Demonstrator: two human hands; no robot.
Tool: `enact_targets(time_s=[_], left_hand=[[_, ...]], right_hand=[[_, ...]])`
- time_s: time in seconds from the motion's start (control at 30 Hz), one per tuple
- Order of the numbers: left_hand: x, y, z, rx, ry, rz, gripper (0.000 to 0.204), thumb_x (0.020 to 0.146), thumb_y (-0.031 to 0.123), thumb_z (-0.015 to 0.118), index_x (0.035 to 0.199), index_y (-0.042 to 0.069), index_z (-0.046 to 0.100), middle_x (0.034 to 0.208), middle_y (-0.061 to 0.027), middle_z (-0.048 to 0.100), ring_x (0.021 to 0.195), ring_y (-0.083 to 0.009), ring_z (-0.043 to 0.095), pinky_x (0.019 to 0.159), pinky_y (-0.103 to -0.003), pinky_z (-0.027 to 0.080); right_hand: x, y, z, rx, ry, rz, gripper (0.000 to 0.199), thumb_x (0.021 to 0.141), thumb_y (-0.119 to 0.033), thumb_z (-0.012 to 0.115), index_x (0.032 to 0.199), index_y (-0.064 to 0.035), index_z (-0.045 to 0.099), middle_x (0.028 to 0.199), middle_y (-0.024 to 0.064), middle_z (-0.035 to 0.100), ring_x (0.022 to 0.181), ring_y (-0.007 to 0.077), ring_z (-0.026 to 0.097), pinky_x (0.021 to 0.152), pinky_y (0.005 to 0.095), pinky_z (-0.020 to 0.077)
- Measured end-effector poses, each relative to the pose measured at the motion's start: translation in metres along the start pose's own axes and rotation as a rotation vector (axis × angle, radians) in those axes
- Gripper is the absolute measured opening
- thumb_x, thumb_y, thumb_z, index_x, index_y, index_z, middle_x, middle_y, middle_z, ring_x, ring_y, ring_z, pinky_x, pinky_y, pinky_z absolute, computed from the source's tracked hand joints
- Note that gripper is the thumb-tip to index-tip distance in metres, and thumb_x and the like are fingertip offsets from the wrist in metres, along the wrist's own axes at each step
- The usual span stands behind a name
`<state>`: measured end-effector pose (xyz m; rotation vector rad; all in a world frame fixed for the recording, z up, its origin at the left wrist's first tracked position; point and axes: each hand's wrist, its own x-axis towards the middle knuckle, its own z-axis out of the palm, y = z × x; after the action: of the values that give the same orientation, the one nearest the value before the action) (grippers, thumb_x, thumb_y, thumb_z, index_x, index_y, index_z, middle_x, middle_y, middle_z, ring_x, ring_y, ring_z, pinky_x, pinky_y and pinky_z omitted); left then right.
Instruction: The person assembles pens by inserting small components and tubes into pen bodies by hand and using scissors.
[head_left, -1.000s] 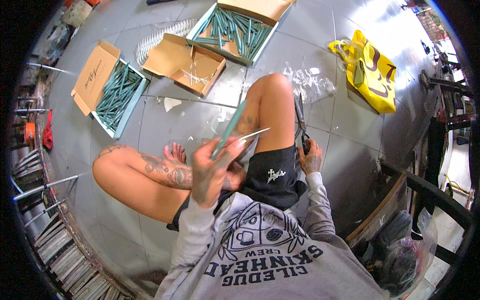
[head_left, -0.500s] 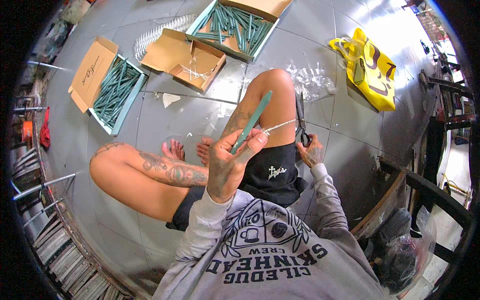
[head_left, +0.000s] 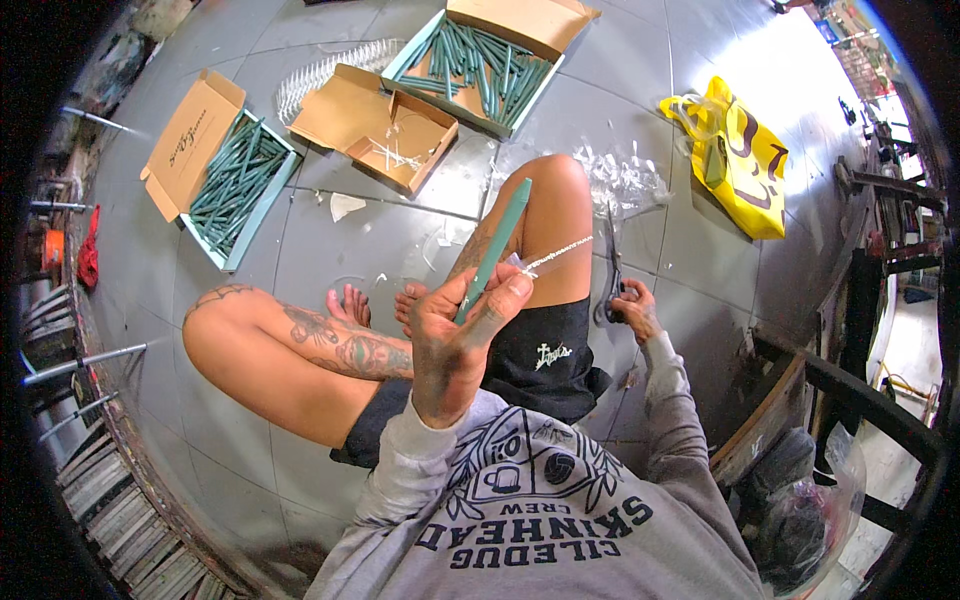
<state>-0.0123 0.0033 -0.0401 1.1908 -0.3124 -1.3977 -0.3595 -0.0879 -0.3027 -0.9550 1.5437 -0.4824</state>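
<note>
My left hand [head_left: 455, 335] is closed over my lap, pinching a slim green stick [head_left: 497, 250] that points up and away. The same hand holds a narrow clear plastic strip [head_left: 560, 255] with white lettering, which sticks out to the right past the thumb. Low beside my right knee, my right hand [head_left: 637, 310] has its fingers around the handles of dark scissors [head_left: 613, 262]. The blades point away from me. Part of the handles is hidden by the fingers.
Beyond my legs, two teal boxes [head_left: 283, 180] [head_left: 515, 128] hold many green sticks. Between them sits a brown carton [head_left: 425, 180] with thin white pieces, near a clear spiky strip [head_left: 330, 75]. Plastic scraps [head_left: 625, 180] litter the tiles. A yellow bag [head_left: 740, 165] stands at right, near a dark wooden frame [head_left: 860, 385].
My right hand and the scissors have shifted slightly right and nearer to me. My left hand has moved slightly toward me, with the stick tilted more upright.
</note>
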Motion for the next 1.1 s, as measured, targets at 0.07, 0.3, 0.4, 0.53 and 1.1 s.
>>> enact_targets(time_s=[0.07, 0.3, 0.4, 0.53, 1.1], left_hand=[[0.0, 0.003, -0.001, 0.008, 0.028, 0.01, 0.023, 0.085, 0.013, 0.071, 0.099, -0.004, 0.066, 0.091, -0.0029, 0.064, 0.088, -0.0086, 0.059, 0.084, -0.021, 0.047], [-0.001, 0.017, 0.011, 0.007, 0.052, 0.085, 0.023, 0.085, 0.013, 0.07, 0.098, -0.005, 0.066, 0.093, -0.004, 0.065, 0.089, -0.0082, 0.059, 0.085, -0.022, 0.046], [0.002, 0.015, 0.016, 0.031, 0.013, 0.072, 0.022, 0.085, 0.014, 0.07, 0.098, -0.004, 0.066, 0.091, -0.0031, 0.065, 0.086, -0.0069, 0.059, 0.08, -0.021, 0.046], [-0.003, 0.011, 0.024, 0.073, -0.05, 0.067, 0.021, 0.085, 0.016, 0.07, 0.095, -0.002, 0.067, 0.081, 0.0002, 0.063, 0.072, -0.0039, 0.054, 0.064, -0.018, 0.042], [0.012, 0.019, 0.017, 0.523, -0.17, 0.654, 0.03, 0.076, 0.014, 0.076, 0.103, 0.002, 0.068, 0.071, 0.0027, 0.061, 0.057, -0.0045, 0.046, 0.049, -0.019, 0.035]], right_hand=[[-0.025, -0.01, 0.003, 0.072, 0.037, -0.086, 0.068, 0.069, -0.01, 0.08, 0.125, -0.0052, 0.043, 0.085, 0.004, 0.064, 0.074, 0.014, 0.058, 0.061, 0.0281, 0.0479], [-0.154, -0.125, 0.026, 0.842, -0.177, -0.135, 0.068, 0.075, -0.014, 0.08, 0.128, -0.0072, 0.038, 0.094, 0.0125, 0.064, 0.072, 0.0124, 0.055, 0.062, 0.0242, 0.0463], [-0.192, -0.188, 0.079, 0.541, -0.175, -0.675, 0.063, 0.079, -0.014, 0.077, 0.127, -0.0069, 0.036, 0.1, 0.0174, 0.065, 0.069, 0.0124, 0.055, 0.062, 0.0218, 0.0468], [-0.181, -0.228, 0.12, 0.603, -0.065, -0.854, 0.065, 0.078, -0.011, 0.078, 0.125, -0.0061, 0.035, 0.101, 0.0194, 0.065, 0.073, 0.013, 0.059, 0.064, 0.0211, 0.0472], [-0.202, -0.281, 0.124, 0.464, -0.049, -0.726, 0.055, 0.076, 0.004, 0.074, 0.118, -0.0019, 0.039, 0.084, 0.0118, 0.066, 0.073, 0.0135, 0.064, 0.062, 0.0212, 0.048]])
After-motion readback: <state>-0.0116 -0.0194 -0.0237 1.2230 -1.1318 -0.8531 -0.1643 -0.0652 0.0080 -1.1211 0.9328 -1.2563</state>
